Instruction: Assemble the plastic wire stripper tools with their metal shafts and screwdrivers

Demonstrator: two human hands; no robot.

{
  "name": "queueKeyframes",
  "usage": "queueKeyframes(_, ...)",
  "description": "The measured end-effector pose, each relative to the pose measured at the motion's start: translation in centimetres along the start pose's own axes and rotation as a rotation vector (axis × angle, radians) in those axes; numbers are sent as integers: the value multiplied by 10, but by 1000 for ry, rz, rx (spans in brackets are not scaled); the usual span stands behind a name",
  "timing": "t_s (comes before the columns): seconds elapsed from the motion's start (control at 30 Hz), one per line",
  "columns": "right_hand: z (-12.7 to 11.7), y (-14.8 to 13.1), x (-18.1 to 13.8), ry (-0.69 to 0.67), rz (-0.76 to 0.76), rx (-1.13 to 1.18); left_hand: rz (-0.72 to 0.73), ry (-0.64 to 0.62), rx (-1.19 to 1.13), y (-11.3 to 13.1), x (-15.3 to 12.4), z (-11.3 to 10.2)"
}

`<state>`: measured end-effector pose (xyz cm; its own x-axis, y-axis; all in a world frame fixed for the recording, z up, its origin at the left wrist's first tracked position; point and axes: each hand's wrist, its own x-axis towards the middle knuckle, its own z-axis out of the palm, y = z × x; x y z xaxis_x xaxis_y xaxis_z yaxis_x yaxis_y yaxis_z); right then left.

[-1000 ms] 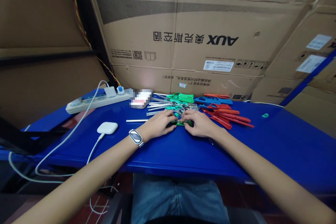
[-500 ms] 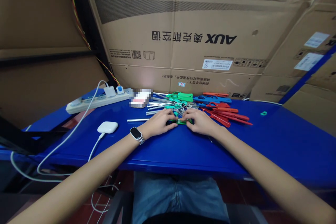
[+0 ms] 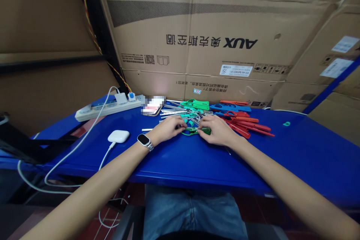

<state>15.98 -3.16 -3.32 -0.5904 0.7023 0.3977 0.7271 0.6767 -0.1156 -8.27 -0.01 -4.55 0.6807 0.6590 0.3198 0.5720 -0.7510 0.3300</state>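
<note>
A green long-reach lighter casing with an open trigger loop lies flat on the blue table between my hands. My left hand pinches its left side, near a metal tube that sticks out to the left. At its right end my right hand has its fingers closed on the casing, next to a dark green part. The small parts under my fingertips are too fine to make out. Just behind my hands lie several metal tubes and a jumble of small teal and metal pieces.
Red lighter casings, blue casings and a green casing are piled behind and to the right. A phone, a power strip and a white earbud case on a cable are to the left. Cardboard stands behind.
My hands have drawn slightly apart, so more of the green casing and its loop shows. The view has shifted a little.
</note>
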Motion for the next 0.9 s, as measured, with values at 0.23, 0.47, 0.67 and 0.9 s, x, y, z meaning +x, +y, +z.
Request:
queueKeyframes(0.23,0,-5,41,-204,90,59,14,68,-34,-2,-1,7)
queueKeyframes(0.47,18,4,41,-190,103,192,-53,92,-81,0,-1,7)
queueKeyframes(0.67,20,1,35,-153,172,279,-61,84,-22,-4,-3,5)
queueKeyframes(0.9,19,-2,34,-131,148,257,26,11,58,-9,-3,0)
